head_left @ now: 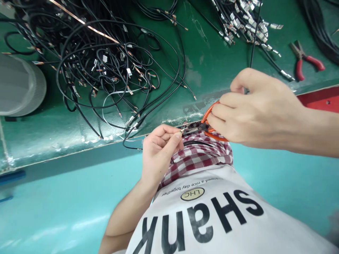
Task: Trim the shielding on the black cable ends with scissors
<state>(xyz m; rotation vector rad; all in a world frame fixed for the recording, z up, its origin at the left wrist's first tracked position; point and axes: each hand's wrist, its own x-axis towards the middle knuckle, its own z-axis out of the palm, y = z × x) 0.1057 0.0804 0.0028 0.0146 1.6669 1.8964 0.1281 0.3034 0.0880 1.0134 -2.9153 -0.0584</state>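
My left hand (pixel 160 150) pinches a thin black cable end between thumb and forefinger, just over the bench edge. A small silvery tip (pixel 182 129) shows at those fingertips. My right hand (pixel 254 106) is closed around the orange handles of a pair of pliers (pixel 194 129). The dark plier jaws point left and reach close to the tip; whether they touch it I cannot tell. A black cable (pixel 254 42) runs down to the curled thumb and forefinger of my right hand. Its lower part is hidden behind the hand.
A large tangle of black cables (pixel 106 67) with bare copper ends covers the green bench (pixel 53 130) at the left. Cables with metal terminals (pixel 246 24) lie at the upper right, near red-handled pliers (pixel 300 58). A translucent tub (pixel 21 84) stands far left.
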